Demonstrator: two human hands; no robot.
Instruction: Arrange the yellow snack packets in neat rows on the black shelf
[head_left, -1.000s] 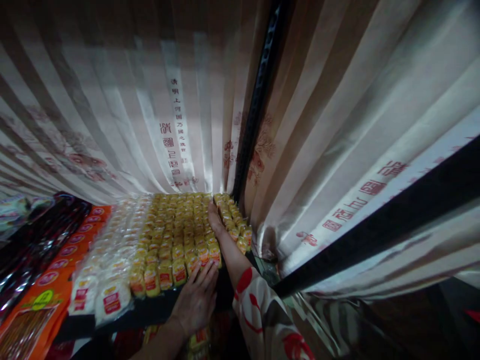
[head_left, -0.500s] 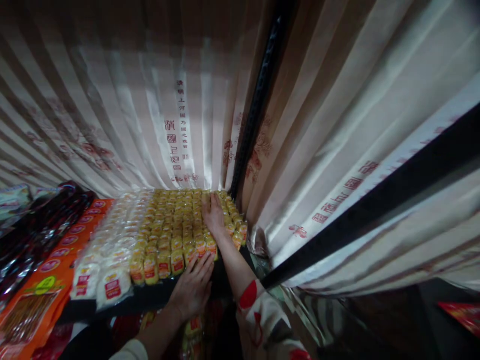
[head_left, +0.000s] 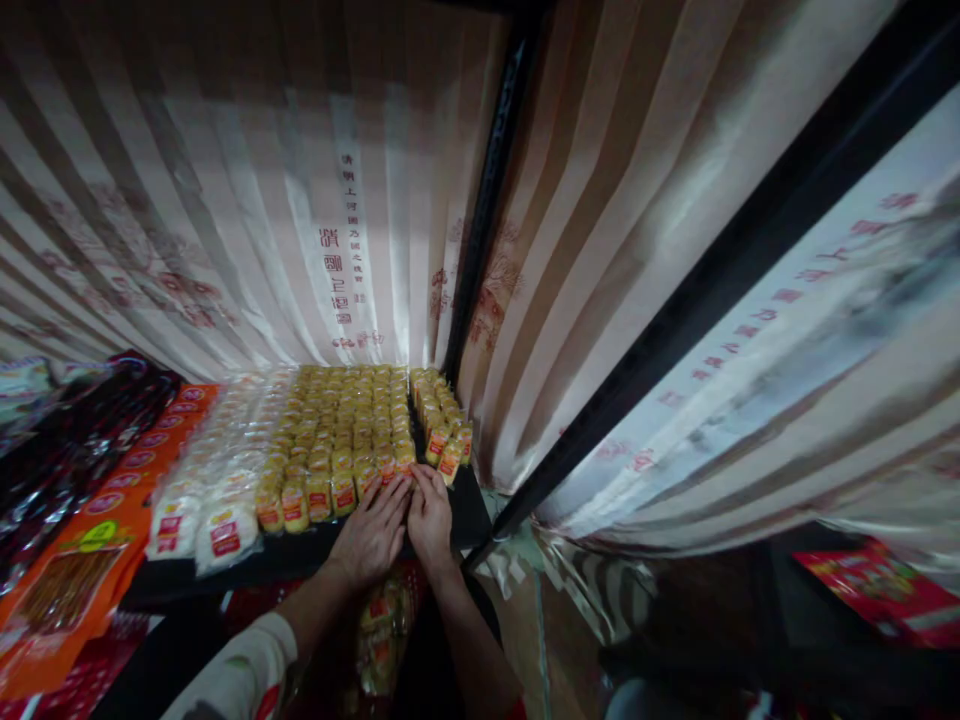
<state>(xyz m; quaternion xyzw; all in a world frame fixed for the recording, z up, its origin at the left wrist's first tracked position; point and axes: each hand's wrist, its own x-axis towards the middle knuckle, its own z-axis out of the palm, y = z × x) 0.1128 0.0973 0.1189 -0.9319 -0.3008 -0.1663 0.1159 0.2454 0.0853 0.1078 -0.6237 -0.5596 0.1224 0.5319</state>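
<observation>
Single head-worn view, steeply downward, close over the shelf point(head_left: 300, 570) front.

dark shelf point(head_left: 300, 570), yellow packets point(head_left: 345, 440), white packets point(head_left: 217, 500)

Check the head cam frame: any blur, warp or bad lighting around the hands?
Head view: strong wide-angle warp fans the curtain folds outward; right edge smeared with motion blur. Light falls on the curtain and yellow packets; left hand and right hand dim but readable, lower shelf in deep shadow.
</observation>
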